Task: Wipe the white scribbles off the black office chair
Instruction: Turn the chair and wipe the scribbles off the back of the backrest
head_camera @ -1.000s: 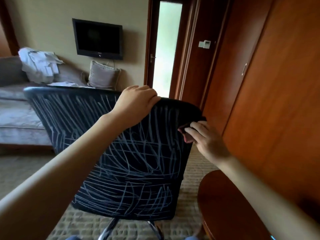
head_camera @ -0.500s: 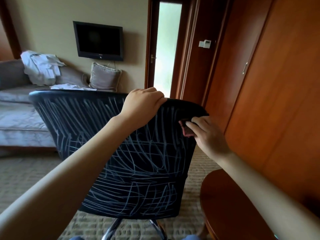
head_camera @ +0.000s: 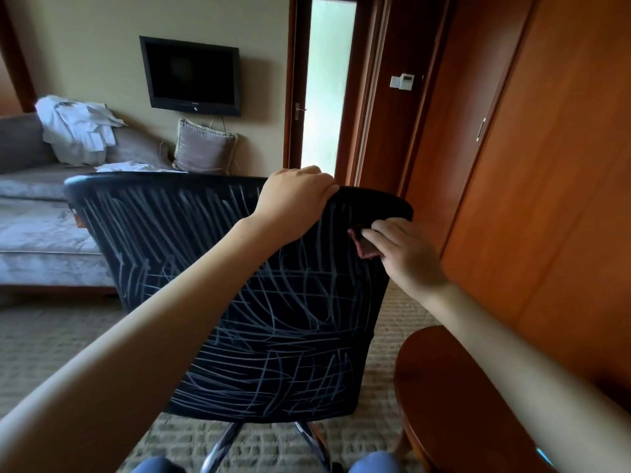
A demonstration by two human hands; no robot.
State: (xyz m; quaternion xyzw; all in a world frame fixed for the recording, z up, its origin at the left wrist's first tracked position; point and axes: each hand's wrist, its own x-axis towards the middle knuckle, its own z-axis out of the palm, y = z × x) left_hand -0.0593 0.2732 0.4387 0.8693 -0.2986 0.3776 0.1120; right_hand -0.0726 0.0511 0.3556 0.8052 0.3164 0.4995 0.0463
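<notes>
The black office chair [head_camera: 164,233] stands in front of me with its backrest facing me, covered in white scribbles [head_camera: 273,353]. My left hand [head_camera: 293,199] grips the top edge of the backrest, fingers curled over it. My right hand [head_camera: 403,254] presses a small dark reddish cloth [head_camera: 363,245] against the upper right part of the backrest. The patch around the cloth, near the top right corner, looks plain black. The rest of the back still carries scribbles.
A round wooden table [head_camera: 454,397] sits close at my lower right. Wooden wardrobe doors [head_camera: 546,199] fill the right side. A grey sofa [head_camera: 34,233] with white clothes and a cushion stands behind the chair, under a wall TV [head_camera: 191,75]. The floor is carpet.
The chair back has shifted slightly right and down in view. My right hand with the cloth has moved a little up along the upper right of the backrest. The left hand keeps its grip.
</notes>
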